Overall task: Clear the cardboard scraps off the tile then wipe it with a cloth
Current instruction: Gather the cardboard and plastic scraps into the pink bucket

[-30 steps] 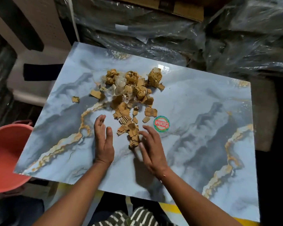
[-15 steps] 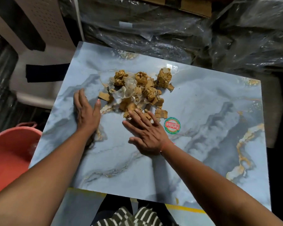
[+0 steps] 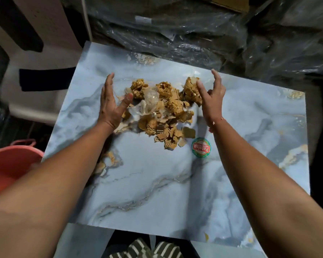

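Left hand [image 3: 111,101] and right hand [image 3: 212,94] now stand edge-on, palms inward, fingers spread, holding nothing, flanking the cardboard scraps [image 3: 164,112]. A second ago both lay flat, sweeping strays inward. Scraps sit heaped, mid-tile [image 3: 157,183], clear plastic film [image 3: 145,107] mixed in. Likely scoop next; thumb contact unclear. Pink tub [image 3: 9,164] waits left. No cloth visible.
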The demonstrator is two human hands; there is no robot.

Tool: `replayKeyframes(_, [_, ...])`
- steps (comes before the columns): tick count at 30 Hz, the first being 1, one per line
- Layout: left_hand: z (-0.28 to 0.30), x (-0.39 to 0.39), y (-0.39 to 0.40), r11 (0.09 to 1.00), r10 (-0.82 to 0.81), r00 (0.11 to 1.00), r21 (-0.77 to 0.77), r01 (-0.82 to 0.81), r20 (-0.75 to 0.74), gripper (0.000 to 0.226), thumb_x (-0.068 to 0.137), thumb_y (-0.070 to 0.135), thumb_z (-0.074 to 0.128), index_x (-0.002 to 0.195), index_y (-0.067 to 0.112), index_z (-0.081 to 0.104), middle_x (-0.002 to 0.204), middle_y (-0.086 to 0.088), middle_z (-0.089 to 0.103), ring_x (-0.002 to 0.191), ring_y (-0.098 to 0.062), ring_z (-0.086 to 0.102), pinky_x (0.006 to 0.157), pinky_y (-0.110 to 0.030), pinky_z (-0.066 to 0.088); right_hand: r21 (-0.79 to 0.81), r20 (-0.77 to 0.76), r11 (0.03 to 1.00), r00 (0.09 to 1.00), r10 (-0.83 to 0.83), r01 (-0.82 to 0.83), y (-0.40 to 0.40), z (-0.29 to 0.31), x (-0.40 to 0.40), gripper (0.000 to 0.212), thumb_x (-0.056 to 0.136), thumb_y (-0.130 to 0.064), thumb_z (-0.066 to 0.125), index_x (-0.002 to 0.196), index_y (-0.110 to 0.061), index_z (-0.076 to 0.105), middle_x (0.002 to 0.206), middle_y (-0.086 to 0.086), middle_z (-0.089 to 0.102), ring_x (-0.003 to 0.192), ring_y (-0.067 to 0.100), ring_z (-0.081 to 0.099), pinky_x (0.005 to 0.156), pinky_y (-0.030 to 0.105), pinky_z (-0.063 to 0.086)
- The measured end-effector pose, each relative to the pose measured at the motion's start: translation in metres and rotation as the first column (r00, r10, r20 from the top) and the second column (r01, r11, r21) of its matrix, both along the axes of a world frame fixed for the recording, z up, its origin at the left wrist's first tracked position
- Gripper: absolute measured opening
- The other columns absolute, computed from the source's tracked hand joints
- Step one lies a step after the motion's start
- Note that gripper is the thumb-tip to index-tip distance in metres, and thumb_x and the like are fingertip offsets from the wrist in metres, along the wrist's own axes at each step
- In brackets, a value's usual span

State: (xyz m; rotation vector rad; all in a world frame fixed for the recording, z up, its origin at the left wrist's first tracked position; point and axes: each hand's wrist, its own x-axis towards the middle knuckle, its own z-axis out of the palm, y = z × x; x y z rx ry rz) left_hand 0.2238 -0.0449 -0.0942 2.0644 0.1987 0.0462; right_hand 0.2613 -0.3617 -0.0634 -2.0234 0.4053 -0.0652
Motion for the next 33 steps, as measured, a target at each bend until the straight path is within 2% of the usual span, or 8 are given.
replayKeyframes(4, [0.021, 0.026, -0.015, 0.979, -0.127, 0.975, 0.136, 0.153, -0.184, 0.108, 0.069, 0.09, 0.048, 0.16, 0.043, 0.015, 0.168, -0.007, 0.016, 0.155, -0.03, 0.009, 0.123, -0.053, 0.012, -0.166, -0.246, 0.951, 0.945, 0.218, -0.262, -0.003, 0.013, 0.053, 0.1, 0.07, -0.097, 0.055, 0.157, -0.052, 0.034, 0.159, 0.02, 0.038, 0.149, 0.039, 0.038, 0.123, 0.059, 0.033])
replayKeyframes(8, [0.038, 0.041, -0.029, 0.921, -0.198, 0.904, 0.244, 0.304, -0.38, 0.111, 0.058, 0.101, 0.052, 0.153, 0.056, 0.015, 0.164, -0.005, 0.015, 0.153, -0.034, 0.006, 0.122, -0.062, 0.017, -0.343, -0.497, 0.736, 0.778, 0.385, -0.583, 0.009, 0.022, 0.067, 0.092, 0.075, -0.098, 0.039, 0.154, -0.052, 0.038, 0.154, 0.021, 0.039, 0.145, 0.048, 0.032, 0.12, 0.062, 0.031])
replayKeyframes(12, [0.049, 0.035, -0.046, 0.885, -0.241, 0.87, 0.269, 0.379, -0.43, 0.106, 0.064, 0.091, 0.064, 0.153, 0.051, 0.021, 0.164, -0.004, 0.015, 0.151, -0.035, 0.012, 0.119, -0.062, 0.025, -0.401, -0.544, 0.62, 0.72, 0.431, -0.674, 0.019, 0.021, 0.047, 0.078, 0.081, -0.093, 0.045, 0.144, -0.047, 0.049, 0.15, 0.014, 0.04, 0.142, 0.043, 0.033, 0.114, 0.061, 0.037])
replayKeyframes(17, [0.053, 0.008, -0.059, 0.883, -0.302, 0.861, 0.221, 0.414, -0.409, 0.104, 0.067, 0.086, 0.066, 0.153, 0.05, 0.021, 0.162, -0.004, 0.019, 0.149, -0.038, 0.021, 0.119, -0.06, 0.029, -0.409, -0.52, 0.595, 0.712, 0.472, -0.692, 0.019, 0.018, -0.004, 0.07, 0.088, -0.088, 0.044, 0.143, -0.045, 0.048, 0.146, 0.01, 0.042, 0.138, 0.039, 0.038, 0.107, 0.062, 0.044])
replayKeyframes(21, [0.071, -0.01, -0.047, 0.818, -0.435, 0.779, 0.163, 0.551, -0.452, 0.12, 0.065, 0.081, 0.075, 0.157, 0.052, 0.004, 0.171, -0.009, 0.01, 0.155, -0.041, 0.015, 0.12, -0.064, 0.019, -0.276, -0.554, 0.657, 0.675, 0.488, -0.702, 0.009, 0.031, -0.033, 0.096, 0.075, -0.099, 0.041, 0.153, -0.042, 0.041, 0.149, 0.011, 0.043, 0.139, 0.036, 0.044, 0.112, 0.061, 0.043])
replayKeyframes(24, [0.08, -0.006, -0.016, 0.766, -0.408, 0.778, 0.286, 0.576, -0.477, 0.143, 0.042, 0.092, 0.076, 0.155, 0.057, -0.004, 0.17, -0.011, 0.01, 0.154, -0.044, 0.014, 0.121, -0.068, 0.018, -0.258, -0.563, 0.658, 0.664, 0.493, -0.707, -0.006, 0.047, -0.04, 0.12, 0.062, -0.1, 0.06, 0.161, -0.042, 0.023, 0.157, 0.014, 0.038, 0.142, 0.038, 0.043, 0.115, 0.06, 0.042])
replayKeyframes(28, [0.081, 0.016, 0.019, 0.611, -0.25, 0.694, 0.446, 0.654, -0.675, 0.171, 0.015, 0.091, 0.079, 0.152, 0.056, -0.018, 0.168, -0.014, -0.002, 0.153, -0.045, 0.004, 0.123, -0.062, 0.022, -0.256, -0.63, 0.583, 0.591, 0.504, -0.771, -0.012, 0.06, -0.038, 0.158, 0.039, -0.086, 0.088, 0.161, -0.05, -0.005, 0.16, 0.019, 0.029, 0.145, 0.048, 0.039, 0.116, 0.062, 0.042])
replayKeyframes(33, [0.082, 0.026, 0.004, 0.474, -0.244, 0.589, 0.435, 0.766, -0.771, 0.18, 0.011, 0.081, 0.086, 0.15, 0.056, -0.025, 0.162, -0.013, 0.003, 0.147, -0.048, 0.011, 0.118, -0.066, 0.03, -0.226, -0.642, 0.538, 0.54, 0.545, -0.812, 0.016, 0.047, -0.042, 0.172, 0.031, -0.063, 0.103, 0.156, -0.057, -0.016, 0.146, 0.021, 0.031, 0.132, 0.053, 0.049, 0.111, 0.06, 0.047])
